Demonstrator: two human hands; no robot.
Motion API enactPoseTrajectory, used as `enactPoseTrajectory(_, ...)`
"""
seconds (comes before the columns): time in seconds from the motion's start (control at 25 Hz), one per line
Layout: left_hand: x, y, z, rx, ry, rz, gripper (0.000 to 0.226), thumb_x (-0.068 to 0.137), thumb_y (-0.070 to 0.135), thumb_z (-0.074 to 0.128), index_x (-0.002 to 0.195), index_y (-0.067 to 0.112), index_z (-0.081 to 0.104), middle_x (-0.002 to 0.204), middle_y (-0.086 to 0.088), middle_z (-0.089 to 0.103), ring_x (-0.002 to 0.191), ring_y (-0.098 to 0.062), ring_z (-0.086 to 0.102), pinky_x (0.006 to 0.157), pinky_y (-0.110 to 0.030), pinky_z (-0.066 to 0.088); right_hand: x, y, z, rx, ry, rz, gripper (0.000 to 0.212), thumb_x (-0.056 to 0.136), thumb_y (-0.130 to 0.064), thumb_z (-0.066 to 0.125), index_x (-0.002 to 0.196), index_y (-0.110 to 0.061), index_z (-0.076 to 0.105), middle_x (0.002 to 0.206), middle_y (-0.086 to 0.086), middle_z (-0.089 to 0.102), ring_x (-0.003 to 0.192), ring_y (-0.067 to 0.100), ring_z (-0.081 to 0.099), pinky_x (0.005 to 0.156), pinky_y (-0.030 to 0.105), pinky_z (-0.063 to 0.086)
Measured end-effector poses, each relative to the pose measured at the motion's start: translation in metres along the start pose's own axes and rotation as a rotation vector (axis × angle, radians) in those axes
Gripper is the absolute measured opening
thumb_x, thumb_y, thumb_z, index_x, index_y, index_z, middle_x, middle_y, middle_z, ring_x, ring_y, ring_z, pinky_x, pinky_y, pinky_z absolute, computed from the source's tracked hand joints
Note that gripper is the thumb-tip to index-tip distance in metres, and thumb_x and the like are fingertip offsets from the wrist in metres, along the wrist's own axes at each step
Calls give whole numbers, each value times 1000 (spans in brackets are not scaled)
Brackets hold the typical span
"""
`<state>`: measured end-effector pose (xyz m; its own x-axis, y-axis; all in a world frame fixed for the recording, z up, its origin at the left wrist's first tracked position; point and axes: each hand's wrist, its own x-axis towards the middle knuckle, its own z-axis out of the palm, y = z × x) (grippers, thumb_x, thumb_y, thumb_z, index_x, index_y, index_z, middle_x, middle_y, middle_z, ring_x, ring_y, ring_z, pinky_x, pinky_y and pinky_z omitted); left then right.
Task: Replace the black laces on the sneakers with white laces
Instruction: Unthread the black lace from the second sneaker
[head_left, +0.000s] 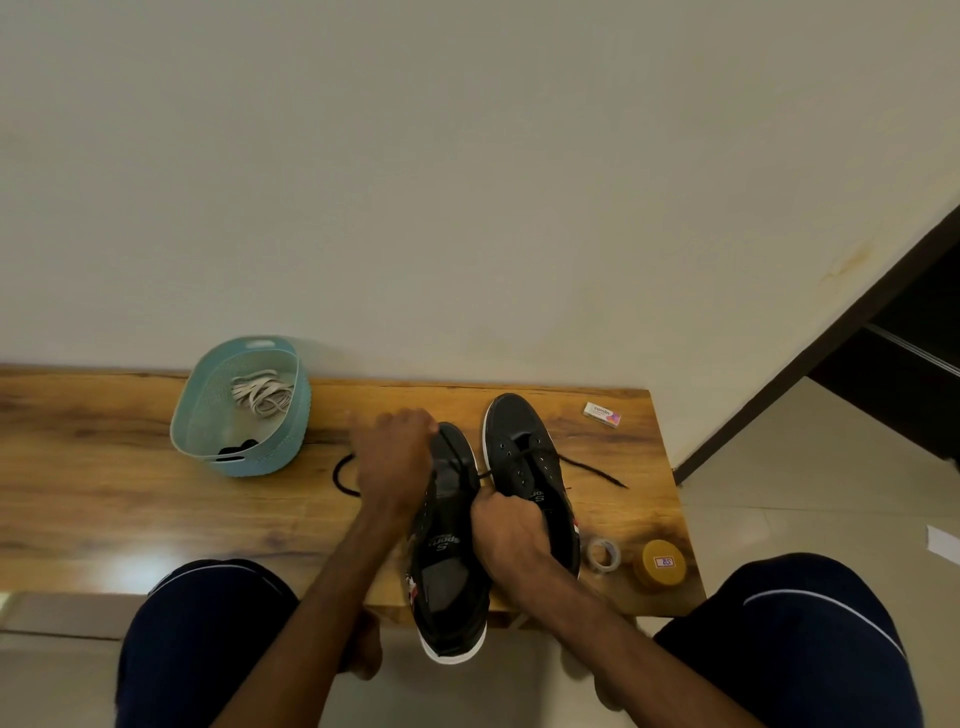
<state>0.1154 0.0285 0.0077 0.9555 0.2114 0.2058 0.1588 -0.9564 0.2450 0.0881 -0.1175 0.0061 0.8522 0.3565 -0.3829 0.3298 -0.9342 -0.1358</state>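
Two black sneakers with white soles lie on the wooden bench (130, 467). The left sneaker (449, 577) hangs over the bench's front edge; my left hand (392, 457) grips its toe end. My right hand (506, 530) is closed on a black lace (587, 465) that runs through the right sneaker (524, 452) and trails to the right. Another loop of black lace (343, 475) lies left of my left hand. White laces (262, 392) sit in a teal basket (208, 415), with something black at its near end.
A small white eraser box (602, 414) lies at the bench's back right. A roll of clear tape (604, 555) and a round yellow-lidded tin (663, 564) stand at the front right. My knees flank the bench's front edge. A wall runs behind the bench.
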Motion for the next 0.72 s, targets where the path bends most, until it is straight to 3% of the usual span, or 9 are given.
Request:
enactPoseTrajectory(0.08, 15, -32, -28, -199, 194, -256, 13, 97, 19, 56, 95, 20, 69, 93, -4, 72, 89, -31, 66, 94, -52, 46, 1, 0, 2, 1, 8, 11, 24, 102, -9, 41, 122, -5, 53, 115, 12, 68, 100, 29, 68, 80, 39, 52)
enactPoseTrajectory(0.12, 20, -52, -39, -236, 199, -356, 13, 97, 22, 56, 97, 18, 69, 96, -7, 71, 91, -33, 65, 87, -48, 48, 1, -1, 5, -12, 15, 8, 24, 102, -10, 42, 123, -5, 52, 113, 12, 68, 98, 28, 69, 77, 38, 52)
enactPoseTrajectory(0.2, 23, -79, -42, -51, 6, -401, 20, 94, 25, 59, 112, 19, 67, 113, -11, 67, 106, -35, 61, 91, -47, 45, -1, -6, 13, -55, 40, -17, 30, 101, -12, 46, 130, -2, 45, 115, 13, 67, 98, 29, 68, 74, 38, 52)
enactPoseTrajectory(0.28, 19, -66, -26, 42, -217, -224, 40, 94, 27, 59, 133, 22, 55, 134, -8, 58, 120, -32, 55, 101, -50, 42, 0, -10, 22, -90, 78, -47, 44, 98, -14, 51, 137, 2, 37, 123, 18, 62, 109, 31, 61, 77, 39, 52)
enactPoseTrajectory(0.44, -4, 3, 26, 154, -513, 202, 40, 98, 30, 53, 138, 29, 51, 140, 2, 51, 129, -22, 48, 115, -62, 22, 3, -9, 24, -76, 69, -61, 63, 97, -12, 50, 149, 7, 20, 147, 26, 39, 132, 37, 40, 89, 43, 52)
enactPoseTrajectory(0.56, -14, 13, 38, 252, -490, 203, 34, 101, 29, 46, 134, 28, 54, 129, 0, 57, 125, -22, 50, 116, -63, 18, 6, -8, 28, -92, 68, -70, 67, 100, -11, 47, 153, 6, 11, 157, 27, 24, 146, 38, 24, 103, 47, 47)
enactPoseTrajectory(0.64, -13, 10, 35, 278, -434, 180, 25, 101, 29, 47, 119, 24, 63, 119, 0, 61, 116, -21, 55, 116, -61, 20, 8, -8, 33, -165, 81, -91, 66, 100, -15, 44, 153, 8, 11, 158, 27, 24, 149, 37, 19, 119, 53, 26)
enactPoseTrajectory(0.72, -8, 7, 27, 220, -344, 162, 16, 97, 29, 53, 107, 22, 64, 114, 0, 61, 107, -21, 57, 110, -56, 30, 9, -6, 34, -215, 90, -87, 68, 100, -17, 46, 153, 8, 11, 158, 27, 25, 150, 36, 18, 122, 57, 5)
